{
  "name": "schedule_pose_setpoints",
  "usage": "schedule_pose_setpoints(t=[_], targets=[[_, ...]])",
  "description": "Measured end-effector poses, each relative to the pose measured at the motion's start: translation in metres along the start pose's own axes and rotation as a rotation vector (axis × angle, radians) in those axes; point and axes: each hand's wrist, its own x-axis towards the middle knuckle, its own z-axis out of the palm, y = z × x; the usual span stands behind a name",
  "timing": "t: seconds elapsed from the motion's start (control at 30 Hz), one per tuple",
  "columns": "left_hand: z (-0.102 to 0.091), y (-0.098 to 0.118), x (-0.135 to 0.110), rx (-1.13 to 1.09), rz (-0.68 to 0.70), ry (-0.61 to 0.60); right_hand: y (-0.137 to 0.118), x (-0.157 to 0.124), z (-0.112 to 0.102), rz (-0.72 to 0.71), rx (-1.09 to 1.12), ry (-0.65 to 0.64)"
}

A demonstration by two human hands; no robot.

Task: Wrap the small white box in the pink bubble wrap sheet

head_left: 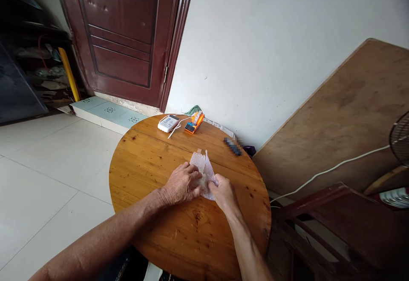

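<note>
A piece of pinkish, see-through bubble wrap (209, 171) lies on the round wooden table between my hands, its far end sticking up in loose points. My left hand (184, 182) bends its fingers over the wrap's left side. On the right edge, my right hand (224, 190) pinches the wrap between thumb and fingers. Something pale shows through the folds, but I cannot make out what it is. The left fingertips are partly hidden against the plastic.
Toward the back of the table (143, 157) are an orange tape dispenser (194, 122), a white device (168, 123) with a cable, and a blurred dark object (232, 146). A dark red chair (332, 225) and a fan (401, 138) stand at the right.
</note>
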Motion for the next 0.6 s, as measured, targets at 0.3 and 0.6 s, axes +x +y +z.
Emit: schedule_pose_setpoints(t=[0.3, 0.6], targets=[[0.0, 0.0, 0.001, 0.003, -0.007, -0.009, -0.034, -0.006, 0.003, 0.247, 0.528, -0.077], [0.003, -0.001, 0.002, -0.104, -0.092, 0.026, -0.052, -0.009, 0.001, 0.221, 0.568, -0.104]])
